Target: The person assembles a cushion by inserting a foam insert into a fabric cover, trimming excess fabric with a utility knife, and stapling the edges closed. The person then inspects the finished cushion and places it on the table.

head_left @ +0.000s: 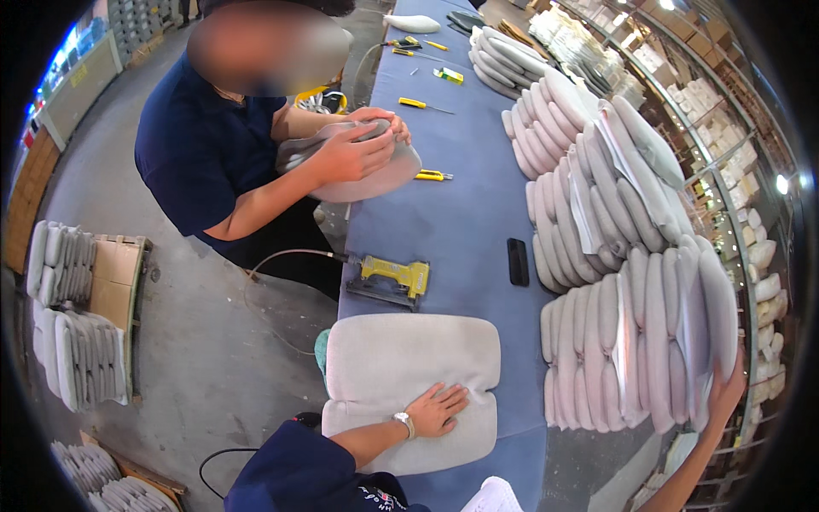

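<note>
A light grey padded cushion (409, 354) with a pinched seam across its middle lies flat on the blue-covered table in front of me. My left hand (437, 410), with a watch at the wrist, rests palm down on it, fingers spread. Far to the right, my right hand (727, 388) reaches the outer side of a row of upright grey cushions (589, 358); its fingers are mostly hidden by the last cushion. Just beyond the flat cushion lies a yellow staple gun (392, 280) with an air hose.
Across the table's left edge, a co-worker holds a rounded grey cushion (375, 179) in both hands. A black phone (518, 262), a yellow-handled screwdriver (414, 102) and a yellow cutter (433, 175) lie on the table (469, 222). More cushions (81, 354) stand on a pallet at left.
</note>
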`<state>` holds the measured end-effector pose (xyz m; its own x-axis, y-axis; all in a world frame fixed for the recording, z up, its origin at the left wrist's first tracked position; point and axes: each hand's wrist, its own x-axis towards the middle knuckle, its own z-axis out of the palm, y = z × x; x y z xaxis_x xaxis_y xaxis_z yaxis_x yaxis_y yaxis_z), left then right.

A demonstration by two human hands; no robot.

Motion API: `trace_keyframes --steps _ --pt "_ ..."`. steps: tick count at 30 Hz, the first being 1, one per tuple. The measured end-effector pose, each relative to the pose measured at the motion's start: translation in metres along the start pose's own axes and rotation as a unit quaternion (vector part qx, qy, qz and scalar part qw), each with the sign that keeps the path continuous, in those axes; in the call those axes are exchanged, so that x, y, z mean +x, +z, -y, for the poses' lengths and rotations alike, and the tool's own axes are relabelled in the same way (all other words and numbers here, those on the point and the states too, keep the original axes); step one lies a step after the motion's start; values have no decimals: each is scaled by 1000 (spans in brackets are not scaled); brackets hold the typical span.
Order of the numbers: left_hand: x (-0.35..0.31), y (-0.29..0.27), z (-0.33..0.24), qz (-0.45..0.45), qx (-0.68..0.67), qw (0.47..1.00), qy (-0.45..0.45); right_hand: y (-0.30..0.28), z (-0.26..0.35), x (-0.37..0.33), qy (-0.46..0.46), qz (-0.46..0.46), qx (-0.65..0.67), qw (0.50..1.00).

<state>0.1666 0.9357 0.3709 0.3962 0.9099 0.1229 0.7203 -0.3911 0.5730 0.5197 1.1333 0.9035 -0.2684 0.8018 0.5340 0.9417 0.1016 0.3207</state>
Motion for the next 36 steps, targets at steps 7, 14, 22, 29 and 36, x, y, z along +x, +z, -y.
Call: trace_keyframes --steps 7,14,22,29,36 --pt "1 -14 1 25 -25 999 -27 -111 189 -326 54 11 134 989" --pt "-63 -45 -1 74 -773 507 -375 -19 389 -515 186 105 366 906" --pt "-247 -33 8 111 -911 394 -51 -71 374 -540 110 26 426 898" --pt "-307 -36 -174 96 -866 437 -221 -280 332 -723 143 -50 487 860" --pt "-400 47 -301 370 -738 553 -111 -395 374 -880 297 -191 387 852"
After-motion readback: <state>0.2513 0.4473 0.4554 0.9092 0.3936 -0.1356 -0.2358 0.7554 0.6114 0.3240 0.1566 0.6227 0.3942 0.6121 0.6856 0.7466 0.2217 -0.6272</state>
